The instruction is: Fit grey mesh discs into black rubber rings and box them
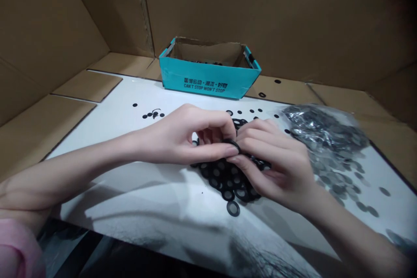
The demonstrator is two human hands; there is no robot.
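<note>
Pink sleeve (pixel 20 247) on the left arm (pixel 81 173); bare forearms (pixel 342 221), bare hands (pixel 176 132)

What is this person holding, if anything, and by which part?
A black ring, held by its edge in the left hand; whether the right hand also grips it cannot be told.

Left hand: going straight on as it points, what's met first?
Most likely the right hand, whose fingers are just beyond the black ring pinched by the left hand. Exact depth there is unclear.
</note>
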